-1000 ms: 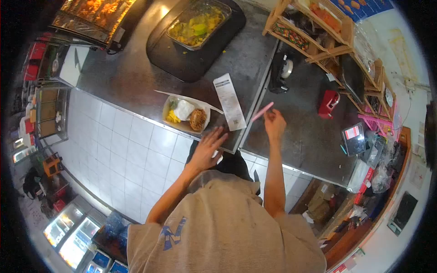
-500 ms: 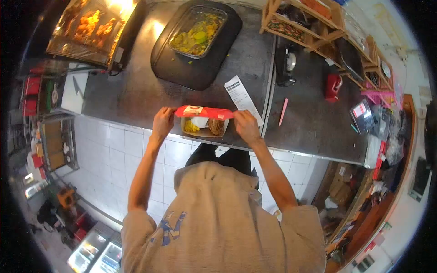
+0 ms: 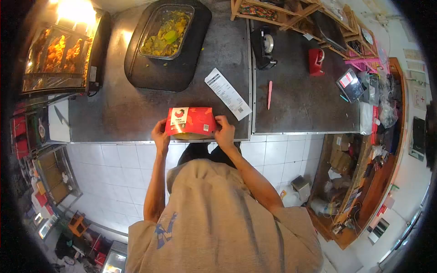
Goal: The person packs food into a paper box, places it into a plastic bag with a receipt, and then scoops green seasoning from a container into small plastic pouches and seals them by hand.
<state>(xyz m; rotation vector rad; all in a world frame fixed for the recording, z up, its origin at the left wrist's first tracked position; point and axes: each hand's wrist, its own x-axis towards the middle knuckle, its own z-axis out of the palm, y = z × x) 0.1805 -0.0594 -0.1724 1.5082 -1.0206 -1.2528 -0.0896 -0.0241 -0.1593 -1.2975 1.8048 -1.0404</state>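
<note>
At the counter's front edge sits a red cardboard food box (image 3: pixel 193 120) with a printed logo and a small square code on its lid. The lid now lies over most of the food, and a strip of yellow shows along the near side. My left hand (image 3: pixel 160 133) grips the box's left side, fingers closed against the cardboard. On the opposite side, my right hand (image 3: pixel 225 131) pinches the right edge near the front corner. A long printed receipt (image 3: pixel 227 93) lies just beyond my right hand.
A clear tray of yellow food (image 3: pixel 166 34) rests on a black board (image 3: pixel 136 73). A lit display case (image 3: pixel 57 59) stands at the left. Rightward are a pink pen (image 3: pixel 270 94), a black tape dispenser (image 3: pixel 261 48), a red dispenser (image 3: pixel 315 63) and wooden racks (image 3: pixel 298 16).
The red lid has come down towards me over the open box, hiding the rice and meat. Both hands moved lower along its sides. The camera view has shifted.
</note>
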